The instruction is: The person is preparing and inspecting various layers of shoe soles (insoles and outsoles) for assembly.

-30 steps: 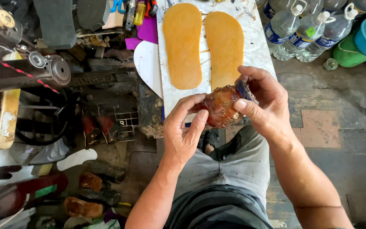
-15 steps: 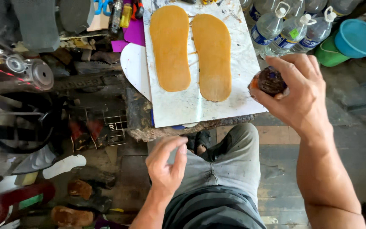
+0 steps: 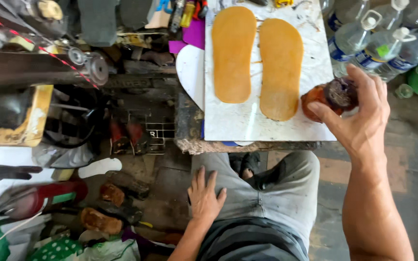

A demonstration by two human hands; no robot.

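At the far left stood a dark metal machine with a small round wheel (image 3: 95,67). The left hand (image 3: 204,198) lay flat and open on the person's grey trouser leg (image 3: 262,198), holding nothing. Above it, two tan foot-shaped soles (image 3: 257,58) lay side by side on a white marble-like board (image 3: 228,123). At the board's right edge, the right hand (image 3: 359,113) was closed around a brown glue-stained jar (image 3: 327,96), touching the board. Clear plastic bottles (image 3: 378,41) stood just beyond.
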